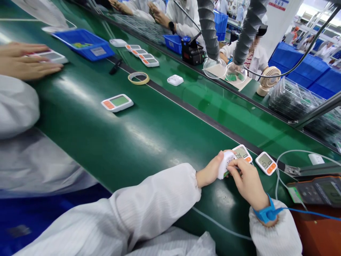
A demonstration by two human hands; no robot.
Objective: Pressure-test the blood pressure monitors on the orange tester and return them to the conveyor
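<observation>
A white plastic device (224,166) stands tilted in my left hand (211,170), its perforated back turned toward my right hand. The fingers of my right hand (243,177) are pinched together at the back of that device; anything between them is too small to make out. Just behind my hands lies a white device with a lit display and orange buttons (242,152), partly covered by the held one. Right of it rests a similar device (266,163), screen up. A blue wrist strap (266,212) with a cord circles my right wrist.
Another person's hands (29,62) rest on a device at the left. On the green table (165,131) are a screened device (117,103), a tape roll (138,78) and a blue tray (84,43). A meter (318,191) with cables sits at the right.
</observation>
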